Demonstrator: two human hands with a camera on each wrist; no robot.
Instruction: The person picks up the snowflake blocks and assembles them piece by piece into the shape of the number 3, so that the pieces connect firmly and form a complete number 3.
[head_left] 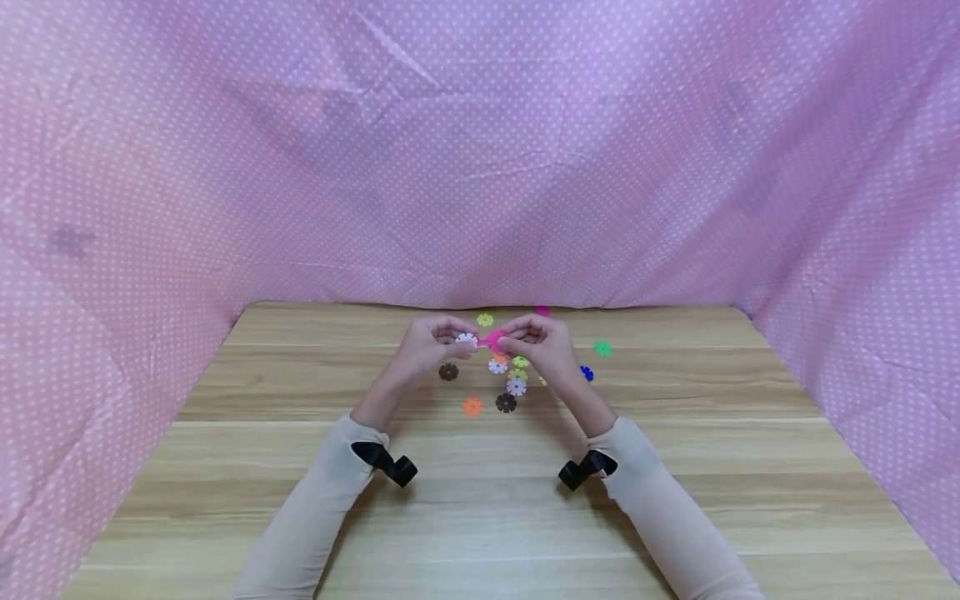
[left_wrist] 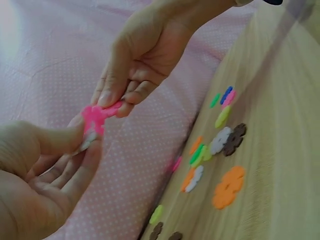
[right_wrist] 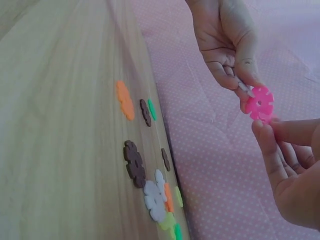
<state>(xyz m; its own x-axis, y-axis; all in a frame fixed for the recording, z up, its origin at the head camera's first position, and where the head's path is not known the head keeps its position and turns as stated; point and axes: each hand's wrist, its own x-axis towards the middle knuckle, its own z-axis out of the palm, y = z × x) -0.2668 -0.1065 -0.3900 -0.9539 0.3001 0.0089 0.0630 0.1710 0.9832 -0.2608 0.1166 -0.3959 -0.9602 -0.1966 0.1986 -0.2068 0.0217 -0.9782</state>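
Both hands meet above the far half of the table over a small chain of notched plastic flower discs. My left hand (head_left: 429, 350) pinches a white disc (head_left: 467, 338) between thumb and fingers. Slotted onto that disc is a pink disc (right_wrist: 260, 103), face-on in the right wrist view. Between its thumb and fingertips, my right hand (head_left: 546, 343) pinches a second pink disc (left_wrist: 113, 109), set at an angle against the first one. Its far part is hidden by the fingertips.
Loose discs lie scattered on the wooden table (head_left: 465, 517): an orange disc (head_left: 472, 407), a dark brown disc (head_left: 506, 403), a green disc (head_left: 603, 349), a blue disc (head_left: 587, 374) and several others. Pink dotted cloth (head_left: 480, 167) hangs behind and at both sides.
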